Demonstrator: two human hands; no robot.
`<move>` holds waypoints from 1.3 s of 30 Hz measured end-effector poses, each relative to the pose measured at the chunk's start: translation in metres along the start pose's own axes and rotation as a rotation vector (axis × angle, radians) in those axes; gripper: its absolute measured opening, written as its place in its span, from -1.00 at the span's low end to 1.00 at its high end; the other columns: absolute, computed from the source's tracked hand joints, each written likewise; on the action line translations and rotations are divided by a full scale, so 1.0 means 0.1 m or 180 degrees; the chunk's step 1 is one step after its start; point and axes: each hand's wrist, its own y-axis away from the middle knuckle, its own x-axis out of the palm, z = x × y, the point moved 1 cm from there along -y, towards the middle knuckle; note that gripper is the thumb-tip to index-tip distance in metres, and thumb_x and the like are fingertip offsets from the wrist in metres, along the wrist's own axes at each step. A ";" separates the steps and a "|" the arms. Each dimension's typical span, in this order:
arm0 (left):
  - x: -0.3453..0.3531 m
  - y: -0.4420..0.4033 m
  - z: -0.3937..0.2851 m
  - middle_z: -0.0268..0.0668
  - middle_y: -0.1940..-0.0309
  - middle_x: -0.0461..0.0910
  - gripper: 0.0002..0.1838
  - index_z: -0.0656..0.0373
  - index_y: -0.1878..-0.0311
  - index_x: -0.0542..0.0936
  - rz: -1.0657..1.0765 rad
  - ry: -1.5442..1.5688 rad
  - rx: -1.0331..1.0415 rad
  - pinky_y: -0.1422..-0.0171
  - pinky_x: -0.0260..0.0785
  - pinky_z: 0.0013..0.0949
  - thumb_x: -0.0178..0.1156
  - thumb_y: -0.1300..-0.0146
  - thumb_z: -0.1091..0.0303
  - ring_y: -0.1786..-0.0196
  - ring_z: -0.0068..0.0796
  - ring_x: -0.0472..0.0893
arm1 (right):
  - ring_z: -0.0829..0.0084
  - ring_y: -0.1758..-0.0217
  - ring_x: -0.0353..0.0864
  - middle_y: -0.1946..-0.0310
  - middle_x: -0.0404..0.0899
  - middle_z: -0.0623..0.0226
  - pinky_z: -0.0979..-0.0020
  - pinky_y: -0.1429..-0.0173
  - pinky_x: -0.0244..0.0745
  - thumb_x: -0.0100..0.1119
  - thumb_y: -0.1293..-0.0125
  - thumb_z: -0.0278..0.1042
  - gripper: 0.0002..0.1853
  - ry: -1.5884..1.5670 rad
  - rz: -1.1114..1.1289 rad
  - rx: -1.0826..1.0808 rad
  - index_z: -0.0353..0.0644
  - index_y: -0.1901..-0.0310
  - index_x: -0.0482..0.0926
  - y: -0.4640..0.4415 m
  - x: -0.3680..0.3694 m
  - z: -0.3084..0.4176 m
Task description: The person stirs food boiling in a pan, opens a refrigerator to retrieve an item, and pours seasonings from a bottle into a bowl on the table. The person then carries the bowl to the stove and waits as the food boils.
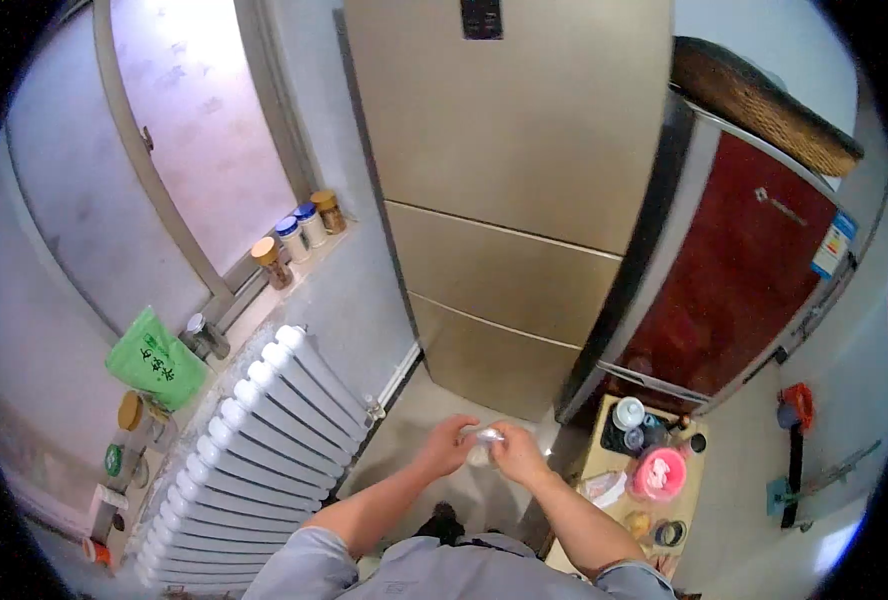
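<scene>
Both my hands meet in front of me, above the floor. Between them is a small pale, see-through jar-like container [480,454] with a shiny top; its exact kind is too small to make out. My left hand [448,446] has its fingers curled against the container's left side. From the other side, my right hand [520,453] grips it near the shiny top. The fingers partly hide the container.
A tall gold fridge [504,130] stands ahead, a dark red fridge [734,260] to its right. At left, a white radiator [264,440] runs under a sill with jars [272,262] and a green pouch [157,360]. A low table [604,432] holds a pink bowl [660,474].
</scene>
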 end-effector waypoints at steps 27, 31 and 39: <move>-3.06 -4.55 0.54 0.09 -0.09 0.45 -0.24 0.40 -0.15 0.34 -0.1066 0.0243 -0.0166 -0.25 0.24 -0.17 0.06 -0.25 -0.22 -0.17 0.03 0.43 | 0.06 0.17 0.62 0.22 0.58 -0.01 0.21 0.08 0.50 0.14 -0.20 -0.43 -0.77 0.0427 -0.0997 0.1012 -0.26 0.10 0.51 -2.32 0.88 0.89; -3.15 -4.49 0.51 0.18 -0.14 0.40 -0.17 0.45 -0.19 0.29 -0.0856 0.0119 -0.0275 -0.27 0.22 -0.16 0.03 -0.25 -0.25 -0.22 0.05 0.40 | 0.12 0.21 0.63 0.28 0.60 -0.03 0.31 0.11 0.51 0.13 -0.20 -0.50 -0.79 0.0525 -0.1137 0.1102 -0.34 0.13 0.54 -2.24 0.96 0.98; -3.26 -3.59 0.25 0.14 -0.15 0.41 -0.20 0.33 -0.32 0.19 -0.0860 -0.0014 -0.0202 -0.26 0.24 -0.20 0.04 -0.26 -0.15 -0.21 -0.04 0.42 | 0.00 0.11 0.57 0.17 0.58 0.01 0.17 0.00 0.47 0.12 -0.18 -0.42 -0.69 0.0363 -0.0997 0.1034 -0.21 0.01 0.52 -1.94 1.07 0.94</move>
